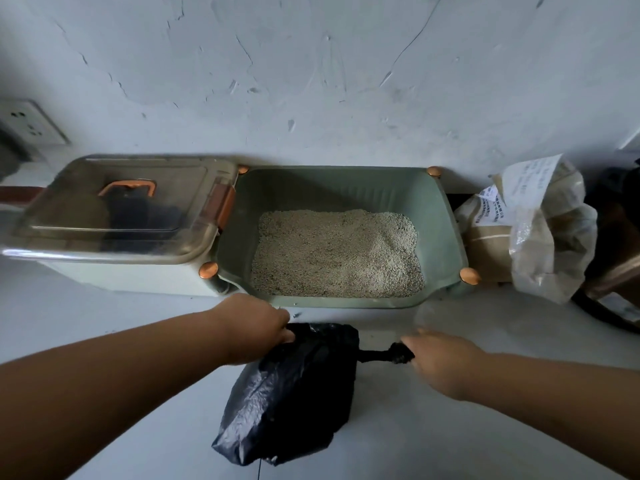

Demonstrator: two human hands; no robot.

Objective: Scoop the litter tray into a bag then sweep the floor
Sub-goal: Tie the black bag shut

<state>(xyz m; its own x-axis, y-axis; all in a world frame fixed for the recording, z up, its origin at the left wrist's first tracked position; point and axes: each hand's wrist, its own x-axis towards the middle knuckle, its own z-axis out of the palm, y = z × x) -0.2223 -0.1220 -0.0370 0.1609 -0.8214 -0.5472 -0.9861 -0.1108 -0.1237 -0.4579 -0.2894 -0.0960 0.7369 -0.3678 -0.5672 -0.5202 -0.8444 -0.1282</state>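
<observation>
forearms are seen entering from both lower corners and meeting over a black bag (294, 393), which lies on the pale floor (485, 445) just in front of the litter tray (446, 220). the bag's upper left shoulder is gripped by the left hand (256, 327), fingers curled into the plastic. a twisted neck (381, 355) drawn out to the right is grasped by the right hand (440, 362), which is closed over its bunched end, though the fingertips themselves are hidden. the bag is bulged and is judged to be filled, so the step in hand is taken to be its sealing. the tray is set against the wall, with litter (336, 251) spread inside it. a clear-lidded container (114, 209) is touching the tray's left side, and a plastic-wrapped sack (533, 230) stands just beside its right. no scoop or broom is shown.

for a sound closure, the body of the bag should be pinned low against the floor by the left hand while the neck is twisted tight and pulled sideways, not upward, so that nothing is lifted or spilled. the knot should be seated close to the bulge. thin plastic is likely to tear if jerked. a few dark specks (294, 315) by the tray's front lip are left for the sweeping.
</observation>
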